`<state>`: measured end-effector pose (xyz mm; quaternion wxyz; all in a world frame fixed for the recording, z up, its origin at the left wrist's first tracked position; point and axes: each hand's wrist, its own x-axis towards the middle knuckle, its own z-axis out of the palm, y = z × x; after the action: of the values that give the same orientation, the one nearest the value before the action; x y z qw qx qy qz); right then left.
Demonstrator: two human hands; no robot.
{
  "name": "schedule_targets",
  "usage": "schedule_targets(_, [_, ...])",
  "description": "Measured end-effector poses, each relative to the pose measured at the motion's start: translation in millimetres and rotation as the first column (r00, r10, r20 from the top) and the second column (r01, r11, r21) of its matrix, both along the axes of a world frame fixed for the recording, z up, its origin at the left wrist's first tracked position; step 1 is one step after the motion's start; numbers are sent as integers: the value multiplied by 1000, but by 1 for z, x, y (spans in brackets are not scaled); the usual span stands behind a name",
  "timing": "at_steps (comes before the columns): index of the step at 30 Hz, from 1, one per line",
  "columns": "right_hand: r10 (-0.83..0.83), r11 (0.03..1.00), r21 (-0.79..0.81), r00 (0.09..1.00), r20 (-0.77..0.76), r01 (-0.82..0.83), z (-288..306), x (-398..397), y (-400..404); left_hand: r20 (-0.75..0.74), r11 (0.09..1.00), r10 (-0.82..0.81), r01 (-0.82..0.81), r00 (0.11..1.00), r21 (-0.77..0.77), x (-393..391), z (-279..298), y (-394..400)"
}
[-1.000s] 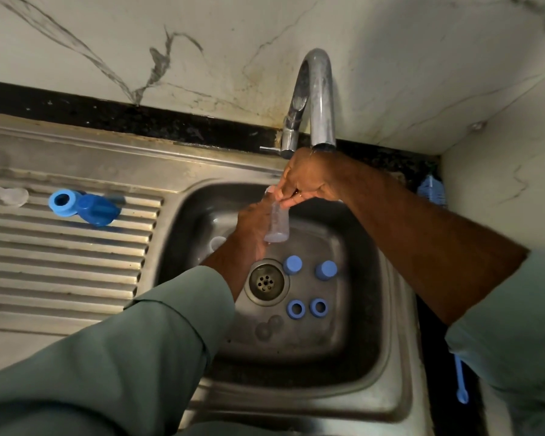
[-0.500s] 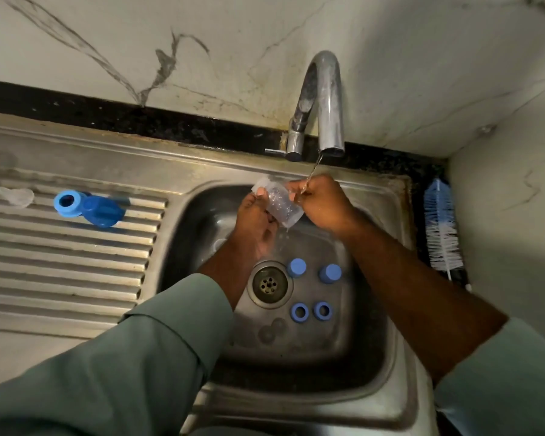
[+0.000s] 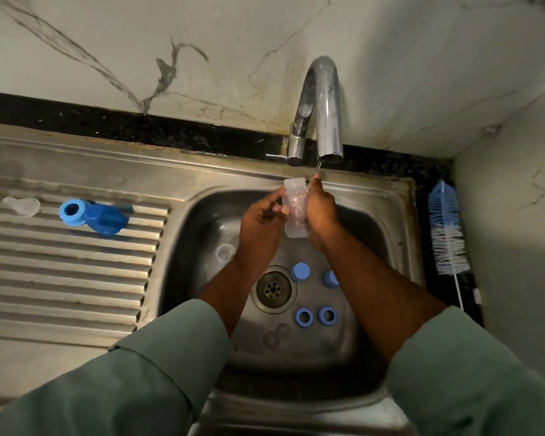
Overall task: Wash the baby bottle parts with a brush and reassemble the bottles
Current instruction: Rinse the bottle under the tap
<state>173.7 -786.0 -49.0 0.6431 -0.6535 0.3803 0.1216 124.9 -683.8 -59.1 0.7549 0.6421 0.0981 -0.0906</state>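
Observation:
A small clear baby bottle (image 3: 294, 209) stands upright under the tap's (image 3: 323, 111) thin stream, over the sink. My left hand (image 3: 260, 226) and my right hand (image 3: 320, 212) grip it from either side. On the sink floor lie two blue caps (image 3: 300, 272), two blue collar rings (image 3: 304, 316) and clear teats (image 3: 272, 336); another clear bottle (image 3: 225, 251) lies near the left wall. The blue-and-white bottle brush (image 3: 445, 228) rests on the black counter right of the sink.
The steel sink (image 3: 183, 247) has a ribbed drainboard (image 3: 60, 278) on the left, where a blue ring and blue cap (image 3: 92, 215) and a clear teat (image 3: 22, 205) lie. A marble wall stands behind and to the right.
My right hand came down from the tap to the bottle. The bottle went from tilted to upright, neck up, under a thin stream of water.

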Motion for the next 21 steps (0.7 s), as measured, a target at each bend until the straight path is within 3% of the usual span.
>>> schedule_targets(2, [-13, 990, 137, 999, -31, 17, -5, -3, -1, 19, 997, -19, 18, 1000, 68, 1, 1, 1])
schedule_targets(5, [57, 957, 289, 997, -61, -37, -8, -10, -4, -139, 999, -5, 10, 990, 35, -4, 4, -3])
schedule_targets(8, [146, 933, 322, 987, 60, -158, -2, -14, -7, -305, 999, 31, -40, 952, -21, -6, 2, -6])
schedule_targets(10, [141, 933, 308, 976, 166, -187, 0, -16, -10, -487, 985, 80, -144, 870, -95, -2, 6, -4])
schedule_targets(12, [122, 924, 320, 953, 276, -211, 6, -20, -12, -629, 953, 0, -190, 777, -234, 2, 12, -2])
schedule_targets(14, [179, 923, 255, 910, 375, -287, 11, -23, -12, -655, 917, -36, -235, 755, -322, 5, 15, 0])
schedule_targets(18, [484, 872, -193, 725, 490, -451, 15, -31, -12, -635, 893, 132, -369, 762, -258, 15, 13, 1])
schedule_targets(21, [514, 856, -266, 679, 525, -443, 14, -40, -12, -610, 896, 164, -375, 775, -236, 20, 13, 2])
